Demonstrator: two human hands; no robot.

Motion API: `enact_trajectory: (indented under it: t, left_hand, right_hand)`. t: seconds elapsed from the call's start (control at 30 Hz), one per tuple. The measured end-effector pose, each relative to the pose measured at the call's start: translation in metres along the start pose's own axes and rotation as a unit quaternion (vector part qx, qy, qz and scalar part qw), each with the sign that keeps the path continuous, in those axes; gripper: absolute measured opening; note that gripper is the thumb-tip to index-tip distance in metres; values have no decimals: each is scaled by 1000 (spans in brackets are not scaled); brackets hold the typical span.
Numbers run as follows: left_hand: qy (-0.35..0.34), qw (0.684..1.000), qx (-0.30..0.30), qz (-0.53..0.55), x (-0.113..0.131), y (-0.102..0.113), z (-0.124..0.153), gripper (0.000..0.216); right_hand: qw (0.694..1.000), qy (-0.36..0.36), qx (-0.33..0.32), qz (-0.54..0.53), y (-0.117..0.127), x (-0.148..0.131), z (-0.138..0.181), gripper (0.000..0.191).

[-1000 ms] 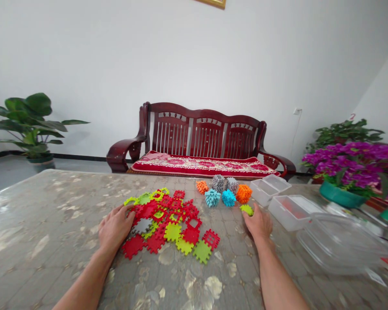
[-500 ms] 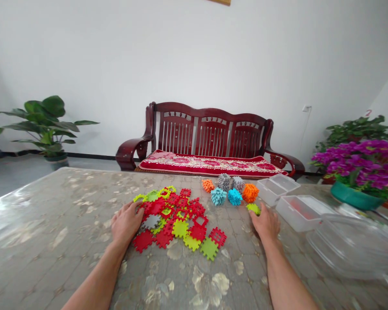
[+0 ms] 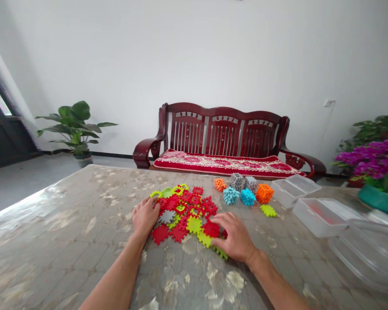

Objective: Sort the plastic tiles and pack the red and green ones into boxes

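Observation:
A heap of flat toothed plastic tiles (image 3: 184,209), mostly red with some lime green and one grey, lies on the table. My left hand (image 3: 144,216) rests palm down on the heap's left edge, fingers spread. My right hand (image 3: 233,237) lies over the heap's near right corner, fingers stretched across red and green tiles. A single lime green tile (image 3: 268,210) lies apart to the right. Behind it stand several built cubes: orange (image 3: 264,193), blue (image 3: 247,196), teal (image 3: 230,195) and grey (image 3: 237,181).
The table (image 3: 67,224) has a glossy mottled top. Clear plastic boxes (image 3: 320,211) and lids stand at the right, with a pot of purple flowers (image 3: 375,165) beyond. A red wooden bench (image 3: 226,142) is behind the table, a leafy plant (image 3: 76,125) at left.
My right hand let go of the lime green tile near the cubes and moved left onto the heap's near right corner. The view turned left. My left hand stayed on the heap.

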State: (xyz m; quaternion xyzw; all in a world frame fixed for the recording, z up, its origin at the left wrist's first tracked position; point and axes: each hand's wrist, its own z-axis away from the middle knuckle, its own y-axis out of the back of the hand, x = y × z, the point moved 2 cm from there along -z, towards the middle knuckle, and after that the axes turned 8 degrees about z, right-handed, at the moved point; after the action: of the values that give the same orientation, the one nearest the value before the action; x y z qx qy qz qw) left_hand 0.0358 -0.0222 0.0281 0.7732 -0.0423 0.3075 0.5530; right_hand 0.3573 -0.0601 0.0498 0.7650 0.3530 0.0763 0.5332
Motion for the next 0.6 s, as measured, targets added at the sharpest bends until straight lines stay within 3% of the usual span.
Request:
enact_trajectory:
  t: [0.13,0.33,0.47,0.6]
  left_hand:
    - [3,1000,-1,3,0,0,0,44]
    - [7,1000,3,8,-2,-1,-2,42]
    - [4,1000,6,11,-3,-3,-2,41]
    - [3,1000,6,12,-3,-2,-2,42]
  right_hand:
    - [998,53,-35,12,-3,-22,2,57]
    - [995,77,-9,62,-11,-24,4,21]
    - [998,35,35,27,-14,-20,4,20]
    - [987,-79,106,-89,-16,-11,1,21]
